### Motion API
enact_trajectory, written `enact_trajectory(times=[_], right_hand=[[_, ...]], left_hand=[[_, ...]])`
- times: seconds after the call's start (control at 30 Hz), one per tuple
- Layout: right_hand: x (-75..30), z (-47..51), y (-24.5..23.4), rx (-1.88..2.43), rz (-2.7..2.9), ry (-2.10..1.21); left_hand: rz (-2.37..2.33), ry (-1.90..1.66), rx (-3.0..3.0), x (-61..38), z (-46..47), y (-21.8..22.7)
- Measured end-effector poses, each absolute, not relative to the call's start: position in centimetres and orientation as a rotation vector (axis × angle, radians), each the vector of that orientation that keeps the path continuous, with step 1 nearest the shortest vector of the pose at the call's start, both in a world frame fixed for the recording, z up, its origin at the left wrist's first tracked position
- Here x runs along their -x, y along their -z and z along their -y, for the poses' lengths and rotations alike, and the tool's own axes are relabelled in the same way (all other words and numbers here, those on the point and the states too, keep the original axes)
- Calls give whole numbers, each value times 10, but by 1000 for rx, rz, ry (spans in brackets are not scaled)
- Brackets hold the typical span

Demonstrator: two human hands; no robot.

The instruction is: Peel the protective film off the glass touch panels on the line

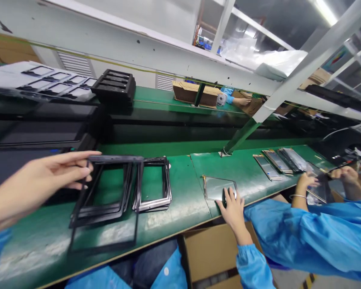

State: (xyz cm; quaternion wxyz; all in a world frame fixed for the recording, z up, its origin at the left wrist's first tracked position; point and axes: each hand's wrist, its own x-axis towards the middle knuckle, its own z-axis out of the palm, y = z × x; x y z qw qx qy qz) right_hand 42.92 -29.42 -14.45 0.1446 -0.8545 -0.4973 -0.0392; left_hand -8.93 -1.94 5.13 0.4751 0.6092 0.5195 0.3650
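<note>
The left hand pinched a black frame by its upper left corner, above the green counter; the right hand, fingers spread, touched a glass panel lying there. Two frame stacks lay near the held one.

As a green workbench, carries two stacks of black rectangular frames, a transparent panel and piled panels.
</note>
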Motion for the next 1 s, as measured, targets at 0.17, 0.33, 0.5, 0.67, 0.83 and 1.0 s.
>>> enact_trajectory(times=[0.17, 0.33, 0.5, 0.67, 0.83, 1.0], right_hand=[[-382, 321, 140, 2227, 1580, 105], [-336, 353, 117, 2046, 1418, 206], [-271, 353, 66, 1761, 901, -23], [-207, 329, 55, 1435, 657, -591], [-186, 322, 61, 1385, 575, -747], [-184, 323, 64, 1393, 565, -778]], left_hand=[[-1097, -806, -1394, 48, 90, -45], [-1004, -804, -1240, 36, 113, -17], [-861, -781, -1181, 23, 132, -1], [-782, -797, -1168, 14, 154, -4], [-753, -821, -1117, 17, 166, -8], [-763, -853, -1103, 21, 168, -4]])
